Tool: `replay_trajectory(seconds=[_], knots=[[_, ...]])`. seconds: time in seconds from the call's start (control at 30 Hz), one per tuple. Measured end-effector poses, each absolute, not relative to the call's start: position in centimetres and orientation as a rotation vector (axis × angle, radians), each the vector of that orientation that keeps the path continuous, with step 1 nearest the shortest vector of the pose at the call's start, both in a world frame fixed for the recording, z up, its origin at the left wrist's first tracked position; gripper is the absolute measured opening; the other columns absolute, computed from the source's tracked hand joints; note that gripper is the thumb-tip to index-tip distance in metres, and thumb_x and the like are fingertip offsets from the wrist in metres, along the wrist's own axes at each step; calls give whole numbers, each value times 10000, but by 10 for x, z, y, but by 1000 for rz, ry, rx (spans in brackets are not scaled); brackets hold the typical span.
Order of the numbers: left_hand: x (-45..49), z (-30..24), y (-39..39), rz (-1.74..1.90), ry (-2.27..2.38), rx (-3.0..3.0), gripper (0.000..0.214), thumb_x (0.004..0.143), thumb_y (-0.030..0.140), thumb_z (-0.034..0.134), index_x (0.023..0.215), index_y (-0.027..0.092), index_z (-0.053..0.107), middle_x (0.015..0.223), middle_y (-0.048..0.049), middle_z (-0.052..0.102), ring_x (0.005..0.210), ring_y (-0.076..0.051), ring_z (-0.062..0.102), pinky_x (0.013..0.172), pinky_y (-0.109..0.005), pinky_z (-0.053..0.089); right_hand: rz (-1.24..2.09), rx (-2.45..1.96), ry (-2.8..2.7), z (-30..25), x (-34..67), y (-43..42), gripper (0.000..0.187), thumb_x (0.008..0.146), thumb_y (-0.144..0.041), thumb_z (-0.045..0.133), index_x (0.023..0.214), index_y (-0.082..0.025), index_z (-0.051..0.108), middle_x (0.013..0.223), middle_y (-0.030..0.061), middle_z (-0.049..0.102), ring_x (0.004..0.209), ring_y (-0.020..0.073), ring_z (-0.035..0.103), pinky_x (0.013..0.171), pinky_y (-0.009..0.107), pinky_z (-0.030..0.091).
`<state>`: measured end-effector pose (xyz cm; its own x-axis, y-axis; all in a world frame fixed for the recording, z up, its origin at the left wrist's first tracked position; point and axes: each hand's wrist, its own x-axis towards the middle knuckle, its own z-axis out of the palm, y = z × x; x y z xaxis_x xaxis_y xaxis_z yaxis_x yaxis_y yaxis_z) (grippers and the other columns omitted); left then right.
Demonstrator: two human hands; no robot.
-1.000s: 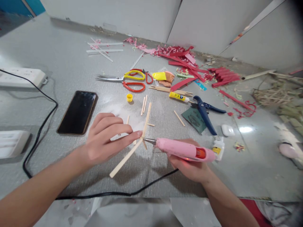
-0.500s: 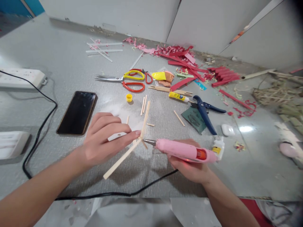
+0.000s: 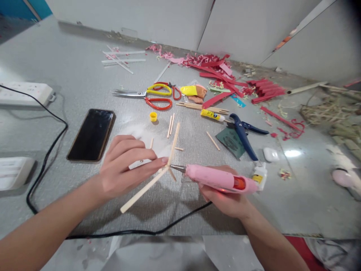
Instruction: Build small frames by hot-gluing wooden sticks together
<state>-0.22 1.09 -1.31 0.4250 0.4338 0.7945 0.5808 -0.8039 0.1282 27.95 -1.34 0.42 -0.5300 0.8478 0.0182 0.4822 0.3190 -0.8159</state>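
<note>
My left hand pinches a joined piece of thin wooden sticks near its joint, with the forefinger reaching the spot where the sticks meet. One stick slants toward the table's front, another points away, and a short one angles down. Wrapped in my right hand is a pink hot glue gun, lying level. Its metal nozzle touches or nearly touches the joint; I cannot tell which. A small red light glows at the gun's underside. My left thumb is hidden behind the fingers.
Around the hands lie a phone, a yellow cap, red-and-yellow-handled scissors, a glue tube, blue cutters and a green sandpaper piece. A black cord runs along the front edge. Red paper strips pile at the back.
The stick piece has tilted slightly in my left hand, its near end shifting a little left. The glue gun's nozzle stays at the joint, and both hands hold almost the same place.
</note>
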Motion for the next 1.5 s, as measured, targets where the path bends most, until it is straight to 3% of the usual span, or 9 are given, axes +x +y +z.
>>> replay_trajectory(seconds=[0.43, 0.63, 0.8, 0.93, 1.1, 1.23, 1.33, 1.5], knots=[[0, -13, 12, -1372, -884, -2477, 169, 937, 157, 799, 1069, 256, 765, 852, 24, 761, 784, -188, 667, 754, -395, 589, 1028, -1142, -2167, 6, 278, -13, 324, 814, -173, 547, 559, -244, 360, 497, -41, 481, 442, 129, 443, 467, 306, 292], [1, -11, 14, -1362, -856, -2455, 115, 956, 175, 777, 1004, 280, 774, 800, 30, 760, 730, -181, 681, 701, -386, 596, 1216, -1256, -2042, 1, 285, -17, 348, 865, -243, 558, 530, -248, 463, 486, -24, 512, 464, 148, 480, 477, 299, 363], [-4, -20, 17, -1388, -842, -2467, 205, 933, 181, 804, 1092, 308, 772, 861, 48, 771, 766, -174, 692, 747, -383, 596, 1385, -1073, -1530, -7, 294, -22, 377, 912, -341, 604, 576, -246, 462, 517, -41, 474, 430, 137, 453, 439, 279, 375], [-2, -25, 21, -1475, -861, -2465, 223, 897, 177, 835, 1082, 278, 764, 848, 17, 758, 770, -190, 695, 690, -377, 585, 1079, -963, -962, 8, 294, -11, 357, 918, -364, 619, 625, -248, 451, 578, -53, 389, 400, 111, 338, 401, 271, 300], [1, -27, 21, -1605, -956, -2447, 151, 934, 161, 788, 1015, 276, 735, 887, -2, 769, 792, -201, 715, 688, -403, 603, 1034, -1032, -620, 12, 290, 2, 195, 871, -403, 655, 784, -241, 587, 778, 5, 505, 628, 153, 523, 556, 297, 451], [1, -27, 22, -1606, -947, -2452, 121, 951, 159, 767, 998, 264, 729, 901, -6, 773, 811, -203, 731, 683, -407, 619, 1181, -1023, -712, -1, 284, -1, 247, 894, -488, 612, 945, -248, 640, 937, 43, 605, 784, 204, 631, 697, 364, 537], [4, -22, 23, -1653, -942, -2396, 61, 988, 217, 740, 937, 245, 724, 862, 10, 754, 770, -167, 721, 633, -376, 623, 1202, -1067, -820, -11, 281, -5, 272, 879, -504, 657, 1025, -274, 644, 999, 47, 645, 854, 235, 660, 767, 397, 558], [-7, -8, 28, -1743, -1599, -2045, 295, 1109, 285, 566, 882, 158, 706, 916, 78, 679, 851, -80, 660, 657, -335, 580, 808, -1151, -1143, -15, 286, -1, 186, 1008, -465, 589, 1071, -291, 611, 1017, 23, 617, 921, 220, 631, 889, 401, 535]])
